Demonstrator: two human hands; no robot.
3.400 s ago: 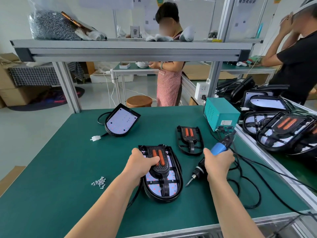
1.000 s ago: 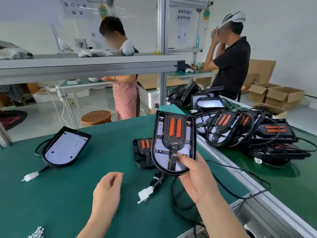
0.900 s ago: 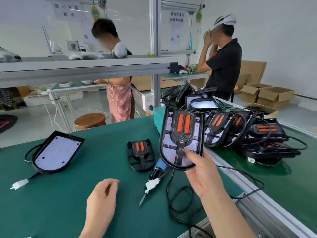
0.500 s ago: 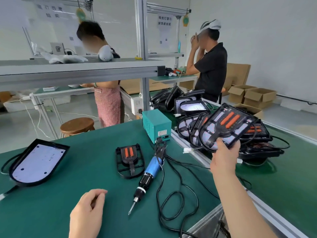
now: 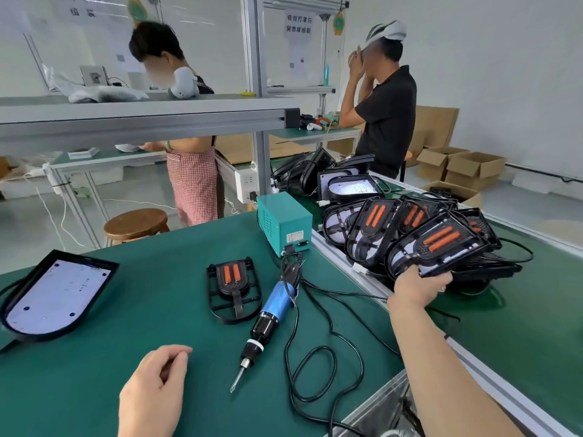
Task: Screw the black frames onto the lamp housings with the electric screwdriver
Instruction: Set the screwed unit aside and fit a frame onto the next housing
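Observation:
My right hand (image 5: 416, 287) grips the near end of an assembled lamp (image 5: 438, 247), a black frame with orange strips on its housing, held over the pile of similar lamps (image 5: 375, 225) on the right-hand bench. My left hand (image 5: 154, 389) hovers low over the green mat with fingers loosely curled and holds nothing. The blue electric screwdriver (image 5: 271, 316) lies on the mat between my hands, tip toward me. A loose black frame (image 5: 233, 288) lies left of it. A bare lamp housing (image 5: 53, 294) with a white panel rests at the far left.
A teal power box (image 5: 284, 222) stands at the back of the mat, its black cable (image 5: 325, 351) looping near the front edge. An aluminium rail (image 5: 353, 272) separates the two benches. Two people stand behind; a wooden stool (image 5: 135, 220) and cardboard boxes (image 5: 463, 165) are beyond.
My right hand lifted the assembled lamp off the mat and carried it right to the pile. The screwdriver was laid down on the mat. My left hand let go and drew back.

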